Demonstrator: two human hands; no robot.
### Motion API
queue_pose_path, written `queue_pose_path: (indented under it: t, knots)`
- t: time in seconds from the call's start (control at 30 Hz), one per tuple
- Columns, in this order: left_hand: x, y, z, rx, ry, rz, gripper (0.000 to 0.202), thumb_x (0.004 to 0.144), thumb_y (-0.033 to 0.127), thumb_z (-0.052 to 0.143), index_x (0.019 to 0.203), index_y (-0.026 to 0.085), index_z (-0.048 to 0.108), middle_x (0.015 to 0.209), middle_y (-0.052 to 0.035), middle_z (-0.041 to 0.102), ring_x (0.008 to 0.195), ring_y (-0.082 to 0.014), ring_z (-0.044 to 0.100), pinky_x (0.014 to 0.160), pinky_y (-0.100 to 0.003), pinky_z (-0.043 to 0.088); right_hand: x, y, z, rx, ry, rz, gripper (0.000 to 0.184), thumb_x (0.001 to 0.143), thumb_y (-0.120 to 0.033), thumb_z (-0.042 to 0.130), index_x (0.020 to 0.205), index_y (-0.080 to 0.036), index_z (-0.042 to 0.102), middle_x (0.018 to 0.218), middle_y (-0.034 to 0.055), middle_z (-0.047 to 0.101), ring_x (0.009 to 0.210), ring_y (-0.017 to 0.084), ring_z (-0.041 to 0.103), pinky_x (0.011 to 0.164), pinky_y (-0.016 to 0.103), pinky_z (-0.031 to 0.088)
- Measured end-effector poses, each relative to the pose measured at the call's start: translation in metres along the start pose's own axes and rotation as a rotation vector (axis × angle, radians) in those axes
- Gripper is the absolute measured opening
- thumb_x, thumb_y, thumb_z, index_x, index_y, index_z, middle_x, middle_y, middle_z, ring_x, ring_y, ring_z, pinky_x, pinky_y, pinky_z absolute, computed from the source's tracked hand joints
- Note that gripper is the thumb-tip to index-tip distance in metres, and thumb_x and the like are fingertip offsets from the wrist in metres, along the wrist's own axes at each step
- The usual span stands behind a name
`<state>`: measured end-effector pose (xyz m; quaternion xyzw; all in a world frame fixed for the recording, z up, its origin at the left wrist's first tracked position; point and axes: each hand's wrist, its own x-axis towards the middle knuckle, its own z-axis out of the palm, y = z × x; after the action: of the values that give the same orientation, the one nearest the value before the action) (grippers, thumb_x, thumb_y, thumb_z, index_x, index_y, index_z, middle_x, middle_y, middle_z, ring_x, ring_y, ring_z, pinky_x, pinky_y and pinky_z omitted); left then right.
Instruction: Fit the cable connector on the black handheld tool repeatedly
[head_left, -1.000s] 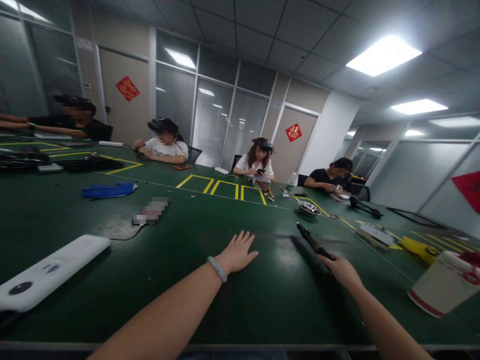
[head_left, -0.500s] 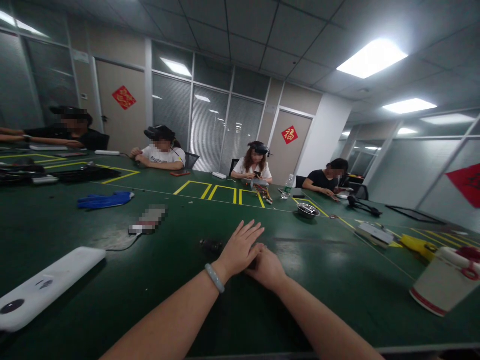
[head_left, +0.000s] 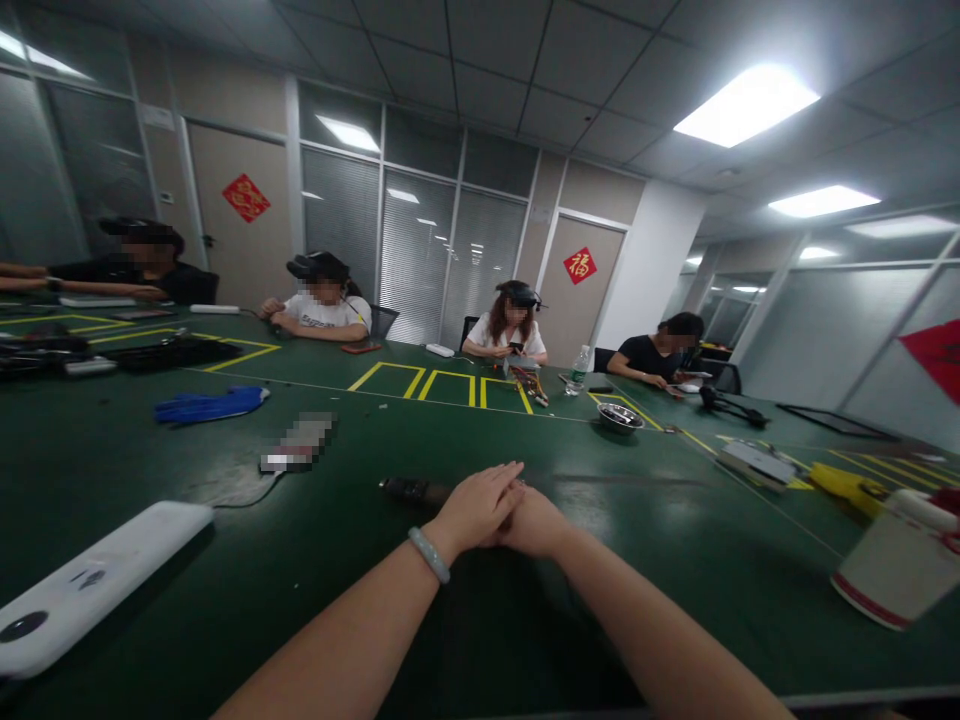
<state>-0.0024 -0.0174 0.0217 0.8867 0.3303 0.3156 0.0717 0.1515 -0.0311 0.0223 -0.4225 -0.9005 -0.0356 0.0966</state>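
Note:
My left hand (head_left: 474, 505), with a pale bangle (head_left: 429, 555) at the wrist, lies over the fingers of my right hand (head_left: 536, 522). Its fingers are stretched out and held close together. The right hand is curled beneath them, and most of its fingers are covered; whether anything is inside it does not show. Just beyond the left hand, a dark, slim, rod-like object (head_left: 411, 490) rests on the green table (head_left: 337, 590). Its right end is hidden behind the hand.
To the left are a white oblong device (head_left: 112, 580), a phone-like item (head_left: 300, 442) on a cable and a blue glove (head_left: 210, 404). Ahead are a metal bowl (head_left: 619, 418) and a bottle (head_left: 577, 371). A paper cup (head_left: 892, 560) stands right. Several people sit across the table.
My left fingers have lowered and closed together over the right hand. More of the dark rod-like object now shows beyond the left hand. The view has shifted slightly.

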Motion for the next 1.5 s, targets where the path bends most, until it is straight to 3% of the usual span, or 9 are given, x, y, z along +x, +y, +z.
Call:
queue_pose_path:
  t: [0.1, 0.17, 0.3, 0.4, 0.5, 0.7, 0.83, 1.13, 1.5]
  knots:
    - [0.0, 0.001, 0.002, 0.015, -0.003, 0.019, 0.05, 0.1, 0.047, 0.024, 0.143, 0.025, 0.036, 0.144, -0.0033, 0.044, 0.131, -0.0179, 0.042, 0.109, -0.035, 0.032, -0.026, 0.006, -0.022, 0.066, 0.035, 0.249, 0.075, 0.072, -0.055, 0.068, 0.133, -0.016, 0.049, 0.132, 0.014, 0.052, 0.119, 0.027, 0.049, 0.099, 0.037, 0.037]
    - [-0.001, 0.002, 0.003, 0.027, -0.02, 0.025, 0.052, 0.099, 0.05, 0.026, 0.143, 0.025, 0.036, 0.144, -0.0042, 0.045, 0.13, -0.019, 0.043, 0.107, -0.035, 0.034, -0.048, 0.01, -0.035, 0.046, 0.033, 0.428, 0.057, 0.075, -0.055, 0.064, 0.118, -0.018, 0.058, 0.117, 0.0115, 0.059, 0.104, 0.025, 0.057, 0.088, 0.034, 0.042]
    - [-0.002, 0.003, 0.005, 0.069, -0.096, 0.036, 0.058, 0.094, 0.057, 0.036, 0.141, 0.025, 0.039, 0.141, -0.0059, 0.048, 0.126, -0.0229, 0.047, 0.103, -0.037, 0.038, -0.086, 0.014, -0.045, 0.065, -0.178, 0.61, 0.036, 0.074, -0.054, 0.064, 0.084, -0.02, 0.066, 0.084, 0.0052, 0.066, 0.077, 0.02, 0.06, 0.066, 0.028, 0.039]
    - [-0.004, 0.004, 0.003, 0.124, -0.174, 0.034, 0.059, 0.088, 0.06, 0.046, 0.136, 0.026, 0.047, 0.132, -0.0064, 0.056, 0.118, -0.0254, 0.053, 0.097, -0.038, 0.042, -0.101, 0.012, -0.04, 0.174, -0.303, 0.598, 0.027, 0.073, -0.048, 0.066, 0.08, -0.022, 0.068, 0.073, 0.0017, 0.066, 0.067, 0.016, 0.058, 0.057, 0.025, 0.033]
    - [-0.004, 0.006, -0.001, 0.161, -0.23, 0.042, 0.057, 0.084, 0.059, 0.053, 0.131, 0.027, 0.051, 0.122, -0.0059, 0.062, 0.11, -0.0257, 0.058, 0.091, -0.038, 0.044, -0.104, 0.01, -0.033, 0.217, -0.252, 0.6, 0.015, 0.072, -0.034, 0.067, 0.081, -0.022, 0.068, 0.076, -0.0001, 0.066, 0.067, 0.014, 0.058, 0.055, 0.023, 0.031]
    - [-0.003, 0.009, -0.005, 0.21, -0.246, 0.042, 0.049, 0.082, 0.049, 0.061, 0.125, 0.028, 0.054, 0.116, -0.0049, 0.064, 0.105, -0.0251, 0.059, 0.088, -0.037, 0.045, -0.102, 0.02, -0.028, 0.523, -0.275, 0.646, 0.039, 0.066, -0.018, 0.066, 0.104, -0.019, 0.063, 0.078, -0.0013, 0.067, 0.064, 0.011, 0.058, 0.052, 0.019, 0.035]
    - [-0.002, 0.01, 0.0, 0.219, -0.232, 0.052, 0.045, 0.083, 0.048, 0.06, 0.122, 0.027, 0.056, 0.113, -0.0051, 0.064, 0.103, -0.0243, 0.059, 0.086, -0.036, 0.044, -0.098, 0.031, -0.024, 0.691, -0.285, 0.674, 0.033, 0.07, -0.025, 0.066, 0.101, -0.017, 0.067, 0.077, 0.0006, 0.066, 0.06, 0.011, 0.056, 0.053, 0.021, 0.039]
    - [0.0, 0.008, 0.015, 0.29, -0.19, 0.024, 0.035, 0.084, 0.046, 0.06, 0.112, 0.023, 0.059, 0.101, -0.0065, 0.063, 0.098, -0.0245, 0.059, 0.082, -0.035, 0.044, -0.053, 0.023, -0.025, 1.099, 0.143, 0.612, 0.037, 0.068, -0.044, 0.072, 0.088, -0.014, 0.064, 0.07, -0.0003, 0.061, 0.057, 0.009, 0.051, 0.056, 0.022, 0.041]
    - [0.003, 0.01, 0.01, 0.278, -0.203, 0.035, 0.028, 0.086, 0.039, 0.058, 0.108, 0.023, 0.06, 0.099, -0.0056, 0.063, 0.095, -0.023, 0.06, 0.081, -0.035, 0.045, -0.035, 0.046, -0.014, 0.882, 0.159, 0.542, 0.031, 0.071, -0.039, 0.069, 0.086, -0.011, 0.068, 0.075, 0.0034, 0.067, 0.066, 0.013, 0.058, 0.065, 0.025, 0.044]
